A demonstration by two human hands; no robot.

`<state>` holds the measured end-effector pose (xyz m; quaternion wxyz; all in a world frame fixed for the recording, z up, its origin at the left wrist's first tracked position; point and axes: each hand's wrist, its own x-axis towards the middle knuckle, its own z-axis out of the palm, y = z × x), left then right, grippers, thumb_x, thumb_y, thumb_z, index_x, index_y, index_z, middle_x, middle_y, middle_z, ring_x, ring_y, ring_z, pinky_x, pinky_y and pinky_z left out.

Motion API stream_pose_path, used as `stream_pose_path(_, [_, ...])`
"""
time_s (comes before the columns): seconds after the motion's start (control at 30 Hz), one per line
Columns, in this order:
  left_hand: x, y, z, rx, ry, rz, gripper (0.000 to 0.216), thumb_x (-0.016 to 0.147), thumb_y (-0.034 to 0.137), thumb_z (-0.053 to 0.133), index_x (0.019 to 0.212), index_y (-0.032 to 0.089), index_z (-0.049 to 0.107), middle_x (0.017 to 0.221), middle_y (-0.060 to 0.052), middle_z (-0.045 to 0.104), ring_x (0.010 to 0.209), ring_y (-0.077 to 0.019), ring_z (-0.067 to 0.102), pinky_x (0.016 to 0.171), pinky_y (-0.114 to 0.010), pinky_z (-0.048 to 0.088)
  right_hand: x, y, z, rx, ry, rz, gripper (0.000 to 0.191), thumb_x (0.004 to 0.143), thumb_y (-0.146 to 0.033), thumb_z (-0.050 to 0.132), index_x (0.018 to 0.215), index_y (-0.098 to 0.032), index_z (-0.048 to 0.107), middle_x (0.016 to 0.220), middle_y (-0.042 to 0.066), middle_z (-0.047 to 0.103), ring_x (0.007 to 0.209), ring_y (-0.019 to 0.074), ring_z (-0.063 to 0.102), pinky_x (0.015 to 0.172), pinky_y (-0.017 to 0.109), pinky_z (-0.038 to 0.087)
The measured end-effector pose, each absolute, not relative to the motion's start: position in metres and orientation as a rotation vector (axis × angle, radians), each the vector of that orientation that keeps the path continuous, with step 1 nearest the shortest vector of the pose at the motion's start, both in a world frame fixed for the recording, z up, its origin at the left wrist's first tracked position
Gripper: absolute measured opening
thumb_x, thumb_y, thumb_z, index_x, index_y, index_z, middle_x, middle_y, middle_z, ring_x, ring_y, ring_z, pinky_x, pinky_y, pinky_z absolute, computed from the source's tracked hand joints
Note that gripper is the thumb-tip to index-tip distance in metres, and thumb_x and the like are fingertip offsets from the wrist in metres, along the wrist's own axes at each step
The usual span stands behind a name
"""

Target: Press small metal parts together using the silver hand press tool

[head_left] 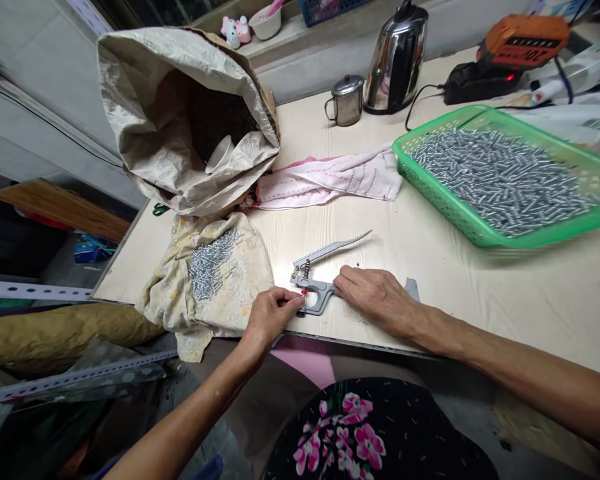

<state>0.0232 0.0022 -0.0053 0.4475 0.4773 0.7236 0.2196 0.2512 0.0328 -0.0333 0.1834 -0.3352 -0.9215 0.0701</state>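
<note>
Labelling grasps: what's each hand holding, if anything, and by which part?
Right hand: the grey pliers, by the lower handle. Left hand: fingers pinched beside the red tip; whether they hold a small part can't be told.

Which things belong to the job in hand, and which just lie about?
Seem part of the job:
pliers, held by the right hand, left hand at their red tip
small metal pieces on the cloth
probably the basket of similar pieces
perhaps the sack, contents too dark to tell

Seem just lying about:
kettle
mug
towel
orange battery on its charger
</note>
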Motion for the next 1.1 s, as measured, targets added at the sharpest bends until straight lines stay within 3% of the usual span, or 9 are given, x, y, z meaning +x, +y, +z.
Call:
stream_pose_path(0.2, [0.025, 0.008, 0.007, 1.086, 1.729, 0.370, 0.034, 0.058, 0.046, 0.072, 0.066, 0.013, 0.068, 0.053, 0.001, 0.054, 0.048, -0.0085, 0.040, 0.047, -0.022, 0.029, 0.251, 0.033, -0.026, -0.925, -2.661, 0.215, 0.021, 0.095, -0.006, 0.038, 0.084, -0.017, 0.052, 0.081, 0.004, 0.054, 0.066, 0.0155, 0.041, 0.058, 0.032, 0.026])
stream_pose_path(0.5, [0.027, 0.015, 0.008, 1.025, 1.760, 0.320, 0.022, 0.061, 0.034, 0.073, 0.062, 0.014, 0.065, 0.050, 0.002, 0.051, 0.046, -0.0091, 0.044, 0.046, -0.022, 0.034, 0.249, 0.036, -0.017, -0.976, -2.742, 0.324, 0.025, 0.096, -0.007, 0.034, 0.083, -0.017, 0.053, 0.083, 0.004, 0.057, 0.068, 0.0156, 0.043, 0.060, 0.031, 0.028])
stream_pose_path(0.57, [0.026, 0.015, 0.007, 1.036, 1.762, 0.310, 0.023, 0.062, 0.035, 0.073, 0.060, 0.014, 0.065, 0.049, 0.003, 0.050, 0.045, -0.0091, 0.043, 0.046, -0.023, 0.035, 0.250, 0.038, -0.014, -0.997, -2.758, 0.340, 0.023, 0.098, -0.014, 0.037, 0.085, -0.018, 0.055, 0.086, 0.005, 0.059, 0.071, 0.0165, 0.047, 0.062, 0.031, 0.032])
stream_pose_path(0.63, [0.027, 0.013, 0.007, 1.031, 1.756, 0.310, 0.024, 0.062, 0.036, 0.072, 0.059, 0.014, 0.064, 0.049, 0.003, 0.049, 0.045, -0.0088, 0.041, 0.047, -0.023, 0.035, 0.253, 0.041, -0.011, -1.021, -2.735, 0.323, 0.018, 0.099, -0.030, 0.046, 0.097, -0.018, 0.058, 0.102, 0.009, 0.061, 0.086, 0.0206, 0.053, 0.072, 0.033, 0.039])
stream_pose_path(0.67, [0.027, 0.013, 0.007, 1.025, 1.755, 0.315, 0.024, 0.063, 0.036, 0.072, 0.058, 0.014, 0.064, 0.049, 0.003, 0.049, 0.045, -0.0087, 0.041, 0.047, -0.023, 0.036, 0.256, 0.044, -0.010, -1.039, -2.716, 0.297, 0.026, 0.096, -0.040, 0.052, 0.107, -0.017, 0.057, 0.115, 0.012, 0.059, 0.098, 0.0249, 0.053, 0.080, 0.038, 0.041])
stream_pose_path(0.73, [0.027, 0.012, 0.007, 1.014, 1.761, 0.326, 0.024, 0.062, 0.036, 0.072, 0.058, 0.013, 0.064, 0.048, 0.003, 0.048, 0.045, -0.0084, 0.040, 0.046, -0.023, 0.035, 0.260, 0.053, -0.010, -1.079, -2.697, 0.235, 0.063, 0.083, -0.057, 0.065, 0.129, -0.015, 0.049, 0.140, 0.019, 0.045, 0.121, 0.0356, 0.043, 0.094, 0.050, 0.039])
stream_pose_path(0.83, [0.029, 0.011, 0.008, 0.990, 1.770, 0.339, 0.025, 0.060, 0.036, 0.073, 0.056, 0.014, 0.063, 0.046, 0.004, 0.046, 0.044, -0.0074, 0.038, 0.045, -0.022, 0.033, 0.265, 0.066, -0.017, -1.108, -2.735, 0.203, 0.096, 0.069, -0.066, 0.073, 0.141, -0.011, 0.038, 0.146, 0.024, 0.037, 0.134, 0.0434, 0.030, 0.104, 0.060, 0.031])
stream_pose_path(0.97, [0.030, 0.013, 0.008, 0.956, 1.772, 0.341, 0.026, 0.057, 0.035, 0.075, 0.053, 0.014, 0.060, 0.044, 0.005, 0.043, 0.043, -0.0066, 0.035, 0.044, -0.022, 0.032, 0.265, 0.077, -0.023, -1.098, -2.780, 0.263, 0.102, 0.065, -0.068, 0.073, 0.139, -0.008, 0.040, 0.139, 0.025, 0.045, 0.131, 0.0429, 0.036, 0.106, 0.060, 0.029])
stream_pose_path(1.1, [0.030, 0.014, 0.007, 0.938, 1.760, 0.335, 0.026, 0.056, 0.033, 0.076, 0.050, 0.015, 0.059, 0.043, 0.005, 0.042, 0.042, -0.0064, 0.035, 0.042, -0.022, 0.032, 0.264, 0.080, -0.018, -1.099, -2.777, 0.309, 0.094, 0.065, -0.066, 0.073, 0.133, -0.007, 0.045, 0.128, 0.022, 0.053, 0.118, 0.0387, 0.046, 0.098, 0.052, 0.039])
